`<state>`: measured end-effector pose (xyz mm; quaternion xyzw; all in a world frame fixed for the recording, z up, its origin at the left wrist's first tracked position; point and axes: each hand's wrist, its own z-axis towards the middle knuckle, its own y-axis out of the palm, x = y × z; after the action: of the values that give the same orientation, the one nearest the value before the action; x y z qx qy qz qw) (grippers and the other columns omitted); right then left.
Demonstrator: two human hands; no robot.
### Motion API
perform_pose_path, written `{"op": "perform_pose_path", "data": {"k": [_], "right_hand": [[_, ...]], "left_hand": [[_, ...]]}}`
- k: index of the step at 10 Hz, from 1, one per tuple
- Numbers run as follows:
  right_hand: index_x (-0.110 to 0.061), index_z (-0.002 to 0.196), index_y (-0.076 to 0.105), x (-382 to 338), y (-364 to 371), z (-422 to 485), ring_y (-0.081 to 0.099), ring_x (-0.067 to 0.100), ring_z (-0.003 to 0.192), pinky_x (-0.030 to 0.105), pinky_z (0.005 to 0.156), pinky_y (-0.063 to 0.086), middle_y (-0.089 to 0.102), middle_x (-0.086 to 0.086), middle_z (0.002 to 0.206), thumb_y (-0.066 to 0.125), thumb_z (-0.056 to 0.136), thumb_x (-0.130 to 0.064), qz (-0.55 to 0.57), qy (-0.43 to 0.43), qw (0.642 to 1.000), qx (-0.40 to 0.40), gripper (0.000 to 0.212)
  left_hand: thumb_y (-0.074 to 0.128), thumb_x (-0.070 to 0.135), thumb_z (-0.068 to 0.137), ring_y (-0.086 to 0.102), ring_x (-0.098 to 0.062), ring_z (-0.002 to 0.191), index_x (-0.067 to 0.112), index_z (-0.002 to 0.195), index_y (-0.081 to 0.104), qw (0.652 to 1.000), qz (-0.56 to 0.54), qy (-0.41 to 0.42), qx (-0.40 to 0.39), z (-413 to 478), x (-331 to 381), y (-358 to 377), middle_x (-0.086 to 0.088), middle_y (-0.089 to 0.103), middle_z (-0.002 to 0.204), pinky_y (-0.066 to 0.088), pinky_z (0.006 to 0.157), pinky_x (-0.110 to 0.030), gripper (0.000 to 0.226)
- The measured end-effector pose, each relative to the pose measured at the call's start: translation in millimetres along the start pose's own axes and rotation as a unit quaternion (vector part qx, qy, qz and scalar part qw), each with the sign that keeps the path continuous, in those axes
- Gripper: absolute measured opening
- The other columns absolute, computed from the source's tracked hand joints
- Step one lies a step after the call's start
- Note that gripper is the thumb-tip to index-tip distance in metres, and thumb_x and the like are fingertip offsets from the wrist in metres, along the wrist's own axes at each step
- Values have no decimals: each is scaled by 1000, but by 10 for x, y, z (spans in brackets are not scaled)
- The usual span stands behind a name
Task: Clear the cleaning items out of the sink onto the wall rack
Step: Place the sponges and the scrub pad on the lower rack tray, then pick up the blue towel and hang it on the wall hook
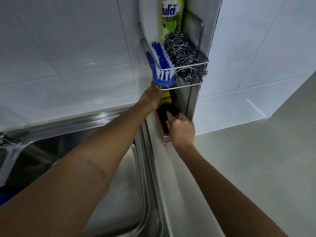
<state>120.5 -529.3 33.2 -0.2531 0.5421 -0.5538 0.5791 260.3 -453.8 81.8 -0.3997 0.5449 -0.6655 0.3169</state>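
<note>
A two-tier wire wall rack (203,61) hangs on the tiled wall above the sink's right edge. Its upper shelf holds a blue-and-white scrub brush (160,60), a steel wool scourer (181,52) and a yellow dish soap bottle (171,16). My left hand (152,96) reaches under the upper shelf and its fingers close on a yellow sponge (165,96), partly hidden. My right hand (182,129) rests at the lower shelf (165,140), fingertips pressing a black pad (164,115) with a red edge. The steel sink basin (119,185) lies below my left arm.
A tap (6,139) stands at the sink's far left. A pale countertop (256,168) spreads to the right of the sink. White tiled walls (68,57) meet in a corner behind the rack.
</note>
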Motion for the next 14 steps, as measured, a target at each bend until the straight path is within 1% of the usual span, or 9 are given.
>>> {"op": "perform_pose_path", "data": {"k": [1,3,5,8,9,10,11,13,14], "right_hand": [[-29,143,39,11,26,-60,63,30,95,38,78,51,57,14,110,43,99,-24,12,42,997,-66,44],[-14,124,63,58,177,-136,64,33,65,36,62,55,63,19,79,65,85,-11,53,10,998,31,39],[-8,120,66,87,242,-168,61,30,61,34,59,54,61,17,76,71,75,-6,22,-32,997,64,45],[-13,142,42,113,137,-167,58,44,97,46,90,48,54,27,118,49,91,-11,34,-26,998,-55,51],[-16,148,30,82,40,-169,48,42,121,43,104,40,38,25,143,41,97,-18,-2,-17,995,-95,53],[-16,150,20,-93,-29,-272,15,31,147,43,118,20,9,11,161,18,98,-46,-85,-54,984,-148,61],[-12,152,10,-247,-60,-340,-6,23,149,47,121,5,-2,3,162,14,97,-54,-126,-44,967,-216,69],[-8,152,5,-761,-63,-391,-3,23,149,52,119,8,1,5,162,19,98,-52,-124,15,969,-213,71],[-8,151,9,-1258,134,-584,1,23,150,49,119,12,5,6,162,23,99,-47,-126,-55,966,-218,67]], "left_hand": [[37,23,98,50,-35,128,2,137,46,999,-6,-44,-4,64,-2,39,-19,53,138,40,107,-41,45],[50,47,86,64,-16,108,20,129,55,999,-38,15,-14,30,-36,186,-1,63,125,51,98,-36,51],[49,-7,86,37,-38,135,28,153,13,993,47,1,-107,-92,56,93,-12,19,159,41,105,-45,84],[50,10,91,23,-35,146,23,154,3,997,20,-15,-78,-729,-417,31,-18,1,162,32,115,-46,79],[47,15,93,16,-29,149,22,154,7,995,26,-38,-86,-1125,-845,-1,-14,7,162,23,120,-44,73],[49,17,92,19,-27,149,19,153,12,994,34,-71,-79,-1596,-1305,-72,-11,13,162,22,120,-42,72],[49,20,93,19,-26,149,18,154,14,989,73,-105,-72,-2093,-1837,-223,-11,16,161,22,118,-40,70],[51,19,90,33,-30,142,13,148,31,970,74,-229,-40,-3137,-3024,-629,-13,34,154,28,115,-44,61],[49,23,91,33,-31,141,16,150,26,951,65,-295,-66,-3712,-3428,-698,-13,32,154,29,114,-47,63]]}}
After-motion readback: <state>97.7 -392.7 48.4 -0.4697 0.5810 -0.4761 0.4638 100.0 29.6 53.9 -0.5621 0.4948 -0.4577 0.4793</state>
